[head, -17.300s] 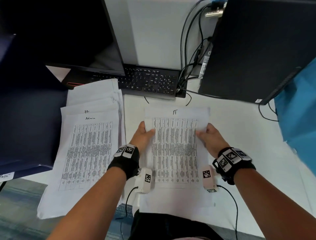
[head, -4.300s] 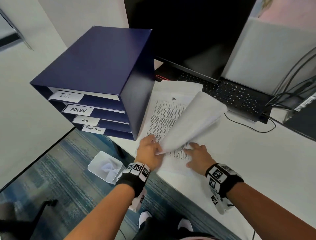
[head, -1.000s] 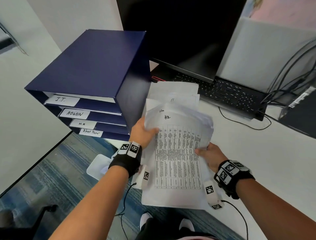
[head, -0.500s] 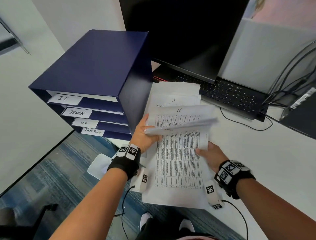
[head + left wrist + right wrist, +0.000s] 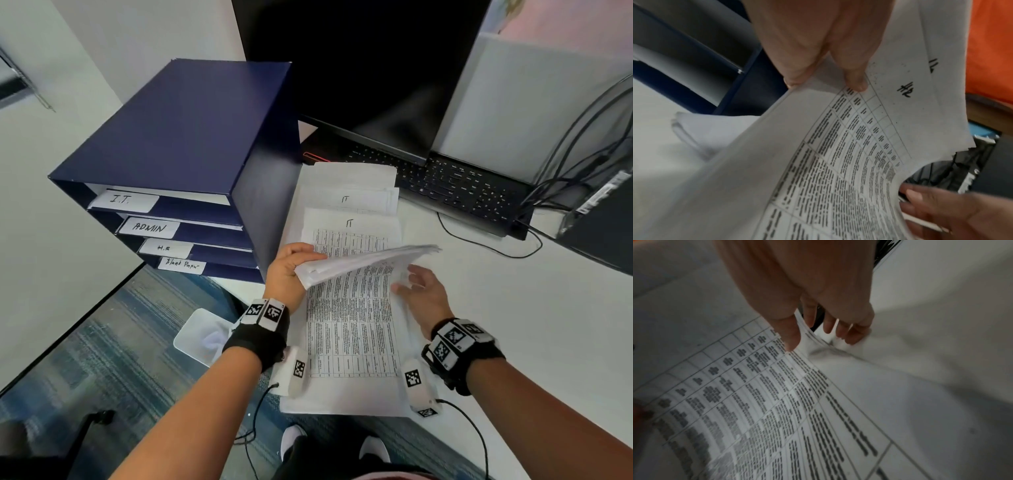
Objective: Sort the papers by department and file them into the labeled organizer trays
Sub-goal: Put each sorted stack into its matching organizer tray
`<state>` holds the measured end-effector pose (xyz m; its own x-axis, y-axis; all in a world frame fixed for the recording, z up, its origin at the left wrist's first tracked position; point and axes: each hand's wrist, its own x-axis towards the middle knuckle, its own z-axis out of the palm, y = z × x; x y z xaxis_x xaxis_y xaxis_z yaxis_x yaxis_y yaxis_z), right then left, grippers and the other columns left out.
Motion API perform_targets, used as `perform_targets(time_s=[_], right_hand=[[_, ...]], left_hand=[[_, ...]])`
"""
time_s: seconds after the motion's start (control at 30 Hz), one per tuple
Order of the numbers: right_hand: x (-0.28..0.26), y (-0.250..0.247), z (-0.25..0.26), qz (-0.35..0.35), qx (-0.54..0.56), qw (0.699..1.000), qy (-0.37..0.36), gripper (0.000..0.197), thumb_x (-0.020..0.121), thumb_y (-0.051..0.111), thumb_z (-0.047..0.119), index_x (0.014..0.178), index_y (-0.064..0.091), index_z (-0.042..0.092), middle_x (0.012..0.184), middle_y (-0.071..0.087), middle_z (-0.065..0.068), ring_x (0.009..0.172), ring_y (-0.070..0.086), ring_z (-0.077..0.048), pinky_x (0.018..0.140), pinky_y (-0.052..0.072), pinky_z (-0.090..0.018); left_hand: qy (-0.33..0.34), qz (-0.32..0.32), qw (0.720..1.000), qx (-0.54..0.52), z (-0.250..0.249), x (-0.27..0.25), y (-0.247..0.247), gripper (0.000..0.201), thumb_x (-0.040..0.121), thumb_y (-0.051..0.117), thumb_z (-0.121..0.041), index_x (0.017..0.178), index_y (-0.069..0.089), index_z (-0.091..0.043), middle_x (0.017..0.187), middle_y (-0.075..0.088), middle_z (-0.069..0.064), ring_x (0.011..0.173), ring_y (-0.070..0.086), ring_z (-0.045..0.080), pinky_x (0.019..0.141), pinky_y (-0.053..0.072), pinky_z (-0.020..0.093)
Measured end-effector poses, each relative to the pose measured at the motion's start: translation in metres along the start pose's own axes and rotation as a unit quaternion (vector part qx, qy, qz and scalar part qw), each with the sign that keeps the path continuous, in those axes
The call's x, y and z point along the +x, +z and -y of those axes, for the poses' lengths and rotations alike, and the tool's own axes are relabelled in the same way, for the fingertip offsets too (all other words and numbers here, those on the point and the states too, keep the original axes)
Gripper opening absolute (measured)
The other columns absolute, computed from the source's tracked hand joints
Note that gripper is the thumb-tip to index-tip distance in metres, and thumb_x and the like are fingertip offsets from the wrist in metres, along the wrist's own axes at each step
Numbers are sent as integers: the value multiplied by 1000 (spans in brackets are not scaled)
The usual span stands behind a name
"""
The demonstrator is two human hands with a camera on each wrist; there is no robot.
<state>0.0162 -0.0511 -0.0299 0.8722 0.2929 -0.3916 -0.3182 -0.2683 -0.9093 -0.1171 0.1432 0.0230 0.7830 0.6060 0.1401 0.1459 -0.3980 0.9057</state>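
Observation:
My left hand (image 5: 291, 270) grips the left end of a bundle of HR papers (image 5: 363, 262), lifted and tipped almost edge-on above the desk. In the left wrist view the thumb and a finger (image 5: 855, 81) pinch the HR papers (image 5: 869, 129), marked "HR" at the top. My right hand (image 5: 416, 286) has its fingers spread at the bundle's right near corner; the thumb (image 5: 790, 340) lies on a printed sheet. Under the bundle lies a stack headed IT (image 5: 349, 329). The navy organizer (image 5: 191, 137) stands left, trays labelled I.T., ADMIN, H.R (image 5: 164, 248) and Blank Paper.
More IT sheets (image 5: 346, 198) lie behind the stack, against a black keyboard (image 5: 452, 185) under a dark monitor (image 5: 359, 68). Cables (image 5: 582, 154) and a computer case (image 5: 609, 222) stand at the right. A clear bin (image 5: 205, 337) sits on the floor below the desk edge.
The HR bundle, held face-up in both hands a second ago, has tipped over toward the left, uncovering the IT stack. My right hand has loosened from its edge.

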Motion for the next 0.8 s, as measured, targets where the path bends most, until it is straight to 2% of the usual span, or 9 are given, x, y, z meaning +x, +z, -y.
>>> perform_targets(time_s=[0.1,0.2,0.33,0.43,0.47,0.53,0.63,0.7,0.8], right_hand=[[0,-7,3,-8,57,998,5,27,81,71,3,99,56,17,93,61,-1,92,58,-18,71,44,-18],[-2,-11,7,25,60,998,18,29,85,68,7,107,53,17,95,62,0,85,60,-11,65,43,-17],[-7,-9,7,83,14,996,30,13,89,64,8,99,63,17,102,70,-3,94,65,-15,74,51,-24],[-7,-7,3,98,10,994,39,20,88,62,4,102,65,18,107,71,-6,100,67,-20,95,51,-40],[-7,-7,3,103,6,994,42,22,88,63,4,102,65,20,107,71,-4,102,67,-21,98,49,-42],[-8,-6,0,102,17,993,55,27,87,62,1,103,65,22,108,71,-4,103,66,-21,100,48,-43],[-10,-5,-1,98,33,992,65,31,88,58,-6,106,65,19,109,70,-6,103,66,-21,101,47,-43],[-10,-6,-2,98,36,992,69,32,87,57,-6,107,65,18,110,70,-6,105,65,-23,102,46,-44],[-9,-6,-2,94,33,992,78,32,88,57,-6,111,64,15,112,69,-7,109,63,-25,104,45,-45]], left_hand=[[-45,-21,998,-40,1,5,-3,23,83,66,0,85,71,-22,90,67,7,78,59,3,73,50,12],[-131,-31,982,-136,-2,7,-2,14,86,66,-11,87,66,-25,84,69,-2,73,64,5,70,52,15],[-134,-87,975,-153,-1,10,2,23,87,63,-9,106,53,-18,96,67,-4,82,64,4,74,52,16],[-134,-154,976,-76,0,11,6,20,88,61,-12,98,45,-19,89,64,-2,71,58,5,62,46,9],[-132,-174,974,-60,-1,11,7,18,88,60,-12,94,45,-18,85,63,-1,65,55,6,57,43,10],[-134,-199,970,-46,-1,12,8,14,87,60,-13,88,47,-16,80,60,2,62,50,9,61,43,19],[-150,-158,976,-32,-6,13,6,11,86,63,-15,95,57,-14,87,64,3,74,57,13,72,48,27],[-160,-98,982,-6,-10,13,5,27,85,64,-16,112,59,-15,98,63,0,86,60,15,76,48,27],[-130,-46,990,30,-8,12,1,39,82,68,-11,120,59,-15,130,54,4,111,56,21,94,47,34]])
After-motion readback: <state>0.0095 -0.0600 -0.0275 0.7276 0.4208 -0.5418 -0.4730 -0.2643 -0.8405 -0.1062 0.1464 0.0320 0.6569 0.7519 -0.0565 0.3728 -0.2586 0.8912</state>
